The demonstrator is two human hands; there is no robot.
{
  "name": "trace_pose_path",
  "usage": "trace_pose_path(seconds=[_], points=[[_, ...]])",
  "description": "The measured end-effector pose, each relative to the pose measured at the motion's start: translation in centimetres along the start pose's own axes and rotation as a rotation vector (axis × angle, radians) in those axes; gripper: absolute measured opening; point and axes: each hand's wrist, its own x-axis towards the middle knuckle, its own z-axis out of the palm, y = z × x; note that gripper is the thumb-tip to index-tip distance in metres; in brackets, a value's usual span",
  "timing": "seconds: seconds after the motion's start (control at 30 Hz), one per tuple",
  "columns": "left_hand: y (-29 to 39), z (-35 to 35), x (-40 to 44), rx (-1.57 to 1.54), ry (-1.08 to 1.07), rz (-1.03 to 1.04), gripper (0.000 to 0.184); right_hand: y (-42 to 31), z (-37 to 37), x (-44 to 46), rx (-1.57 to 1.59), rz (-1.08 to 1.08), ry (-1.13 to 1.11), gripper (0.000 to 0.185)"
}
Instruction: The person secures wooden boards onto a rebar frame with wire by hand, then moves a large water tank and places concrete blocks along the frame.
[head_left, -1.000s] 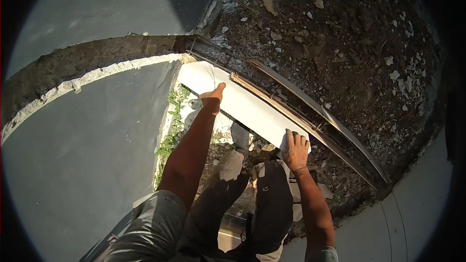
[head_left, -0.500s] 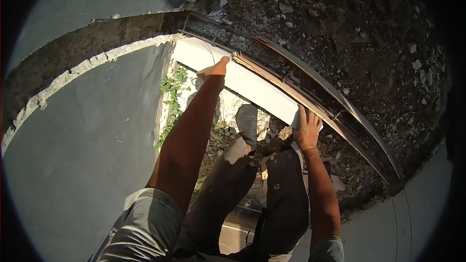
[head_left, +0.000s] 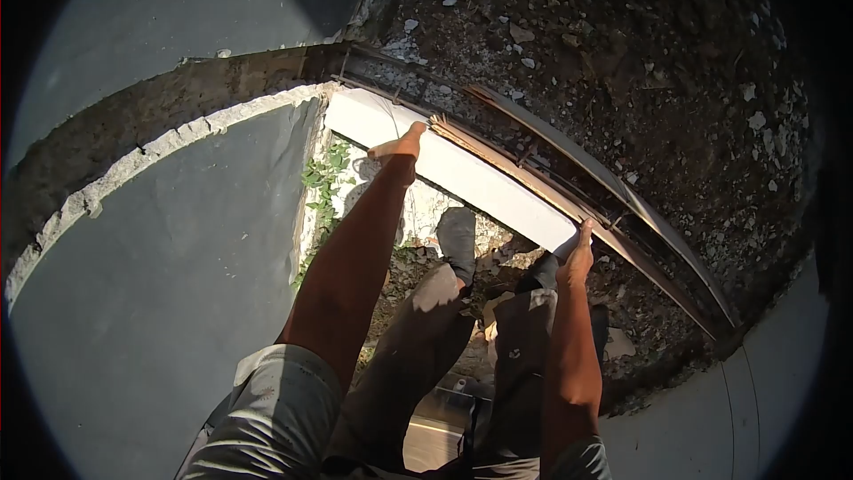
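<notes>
A long white board (head_left: pixel 489 188) lies slantwise in front of me, along the near side of a steel rebar frame. My left hand (head_left: pixel 397 144) grips it towards its left end, thumb on the top face and fingers out of sight under the near edge. At the board's right end is my right hand (head_left: pixel 576 260), closed round the end with the thumb up near the far edge; its other fingers are hidden. Right behind the board runs a splintered wooden plank (head_left: pixel 524 173), beside the rebar (head_left: pixel 522 161).
A second thin plank (head_left: pixel 577 153) stands beyond the rebar, with rubble-strewn soil (head_left: pixel 675 124) behind it. Grey wall (head_left: pixel 178 213) with a broken concrete edge (head_left: pixel 169 122) fills the left. Green leaves (head_left: pixel 327 180) grow beside my shoe (head_left: pixel 457 236).
My right hand has shifted from fingers spread on the board's top to a hold round its right end. My left hand keeps its place on the board. The view has tilted slightly.
</notes>
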Motion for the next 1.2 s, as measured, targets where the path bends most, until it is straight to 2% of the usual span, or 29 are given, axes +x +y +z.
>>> trace_pose_path(seconds=[0.1, 0.23, 0.27, 0.3, 0.37, 0.4, 0.43, 0.53, 0.6, 0.67, 0.77, 0.83, 0.87, 0.93, 0.97, 1.03, 1.1, 1.17, 1.2], points=[[-1.0, 0.7, 1.5, -0.026, -0.013, -0.037, 0.107, 0.6, -0.1, -1.3, -0.031, -0.069, -0.032, 0.077], [-0.8, 1.6, 2.8, -0.050, -0.048, -0.022, 0.100, 0.8, 0.2, -0.2, -0.132, -0.143, -0.058, 0.088], [-0.5, 2.1, 2.6, -0.095, -0.045, -0.002, 0.097, 0.9, 0.6, 0.2, -0.234, -0.104, 0.150, 0.104], [-0.6, 2.2, 2.3, -0.164, -0.117, 0.003, 0.099, 0.5, 0.3, 1.0, -0.320, -0.124, 0.106, 0.124], [-1.3, 2.9, 3.2, -0.141, -0.050, 0.086, 0.107, 1.0, 0.1, 1.3, -0.467, -0.172, 0.158, 0.122], [-2.0, 4.3, 5.7, 0.001, 0.048, 0.077, 0.109, 1.8, -0.6, 2.3, -0.502, -0.168, 0.182, 0.122], [-1.4, 4.4, 5.9, 0.038, 0.029, 0.081, 0.103, 2.4, -0.7, 2.4, -0.235, -0.161, 0.066, 0.122], [-1.0, 2.9, 5.2, 0.069, -0.022, 0.097, 0.089, 1.1, -0.1, 1.6, -0.337, -0.117, 0.114, 0.120], [-0.6, 3.7, 4.7, 0.027, 0.010, 0.091, 0.083, 1.8, 0.2, 2.3, -0.359, -0.180, 0.166, 0.118], [-0.3, 3.1, 4.0, 0.022, -0.004, 0.001, 0.078, 2.4, -0.1, 2.3, -0.403, -0.227, 0.172, 0.111], [0.1, 1.9, 2.6, 0.067, -0.111, 0.005, 0.072, 1.2, -0.2, 2.1, -0.494, -0.191, 0.132, 0.125], [0.3, 1.8, 2.4, 0.195, -0.149, 0.090, 0.084, 1.6, -0.3, 2.7, -0.360, -0.163, 0.064, 0.121], [0.0, 2.5, 3.6, 0.291, -0.071, 0.069, 0.090, 1.8, -0.6, 2.6, -0.303, -0.144, 0.020, 0.119], [0.5, 2.2, 3.2, 0.340, -0.045, 0.124, 0.102, 1.9, -1.0, 3.7, -0.290, -0.155, -0.001, 0.115], [0.2, 1.8, 2.6, 0.314, -0.096, 0.199, 0.108, 2.2, -1.3, 4.4, -0.320, -0.184, 0.024, 0.112], [-0.7, 2.8, 4.2, 0.257, -0.011, 0.239, 0.113, 2.3, -0.4, 3.4, -0.354, -0.256, 0.145, 0.108], [-1.3, 3.3, 5.8, 0.136, -0.098, 0.225, 0.122, 0.9, 0.0, 2.2, -0.296, -0.215, 0.022, 0.099], [-0.6, 2.8, 2.9, -0.083, -0.183, 0.070, 0.127, 3.6, -0.8, 4.4, -0.259, -0.241, 0.096, 0.099], [-1.2, 2.9, 3.0, -0.156, -0.212, 0.149, 0.114, 2.1, -0.3, 3.1, -0.387, -0.193, 0.106, 0.122]])
